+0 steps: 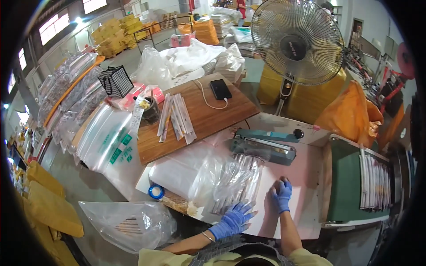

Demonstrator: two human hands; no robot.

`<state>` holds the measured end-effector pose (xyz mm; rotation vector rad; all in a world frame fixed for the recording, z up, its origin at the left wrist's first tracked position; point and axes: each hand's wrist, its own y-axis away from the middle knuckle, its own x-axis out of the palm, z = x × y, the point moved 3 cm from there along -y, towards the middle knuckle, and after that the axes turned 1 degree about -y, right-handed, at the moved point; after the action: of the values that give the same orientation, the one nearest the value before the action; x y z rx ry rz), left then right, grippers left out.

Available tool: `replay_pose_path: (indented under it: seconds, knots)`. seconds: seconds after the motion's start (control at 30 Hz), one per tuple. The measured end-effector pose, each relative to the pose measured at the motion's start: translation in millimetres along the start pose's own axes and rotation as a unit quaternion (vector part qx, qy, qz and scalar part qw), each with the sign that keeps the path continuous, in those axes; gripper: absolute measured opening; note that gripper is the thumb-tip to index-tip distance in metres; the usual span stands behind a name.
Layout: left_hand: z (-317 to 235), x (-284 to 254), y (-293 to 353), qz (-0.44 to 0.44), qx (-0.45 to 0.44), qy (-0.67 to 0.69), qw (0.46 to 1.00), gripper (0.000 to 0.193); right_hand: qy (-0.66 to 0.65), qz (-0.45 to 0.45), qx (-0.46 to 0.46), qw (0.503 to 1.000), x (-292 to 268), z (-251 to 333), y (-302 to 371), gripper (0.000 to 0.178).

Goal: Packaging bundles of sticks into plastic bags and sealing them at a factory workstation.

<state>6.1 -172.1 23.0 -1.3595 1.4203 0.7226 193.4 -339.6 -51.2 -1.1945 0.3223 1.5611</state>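
My left hand [232, 220], in a blue glove with bare fingertips, is open with its fingers spread. It lies at the near end of a clear plastic bag [230, 184] that holds a row of slim packets. My right hand [282, 196] wears a matching glove and rests on the white worktop [306, 190], fingers stretched forward and nothing seen in them. Beyond the hands stands a teal-grey hand-lever bag sealer [266, 148]; the far end of the bag reaches up to it. A pile of clear plastic bags [182, 173] lies left of the packets.
A blue tape roll [156, 191] sits at the worktop's left edge. Behind it, a wooden board [199, 115] bears a phone [220, 90] and loose packets [177, 117]. At right, a green conveyor [346, 181] carries a packet row. A fan [297, 44] stands beyond.
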Motion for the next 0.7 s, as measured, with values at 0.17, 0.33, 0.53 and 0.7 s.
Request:
replay_pose_path:
  seconds: [0.17,0.33,0.53,0.7]
  knots:
    - [10.9,11.2,1.4,0.128,0.025,-0.114,0.985,0.040,-0.016,-0.014,0.014,1.000,-52.5,-23.0,74.9,0.044]
    - [18.5,33.5,-54.1,0.088,0.048,0.168,0.981,0.053,0.026,-0.014,0.048,0.998,-96.5,-21.1,150.7,0.040]
    - [14.2,117.6,-156.2,0.023,-0.112,0.242,0.963,0.064,0.124,-0.104,0.120,0.979,-89.4,-30.4,167.5,0.033]
    - [25.4,167.6,-201.8,-0.125,-0.130,-0.085,0.980,0.067,0.098,-0.118,0.114,0.982,-93.9,-24.3,162.9,0.032]
